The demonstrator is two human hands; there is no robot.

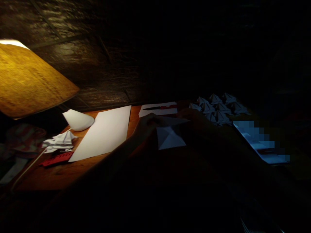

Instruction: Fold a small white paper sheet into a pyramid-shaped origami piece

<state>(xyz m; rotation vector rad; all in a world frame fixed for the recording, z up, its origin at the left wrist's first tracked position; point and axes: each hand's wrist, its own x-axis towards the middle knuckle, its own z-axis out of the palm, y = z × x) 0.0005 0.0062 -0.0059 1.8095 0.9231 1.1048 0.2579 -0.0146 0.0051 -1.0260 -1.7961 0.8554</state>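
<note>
My left hand point(147, 122) is closed on the left edge of a folded white paper point(173, 121), held over the wooden table. My right hand point(191, 116), very dark, is at the paper's right tip, its fingers hardly visible. Just below the hands shows a square paper face with creases meeting at its middle point(171, 138); whether it is part of the same piece I cannot tell. Behind the hands, a knife point(153, 108) with a red handle lies on white paper point(155, 113).
A large white sheet point(104, 134) lies to the left, near a curled paper point(78, 120), a crumpled folded paper point(60, 141) and a red slotted object point(58, 159). A lampshade point(34, 77) overhangs the left. Several folded paper shapes point(220, 110) and a lit, pixelated screen point(259, 142) sit right.
</note>
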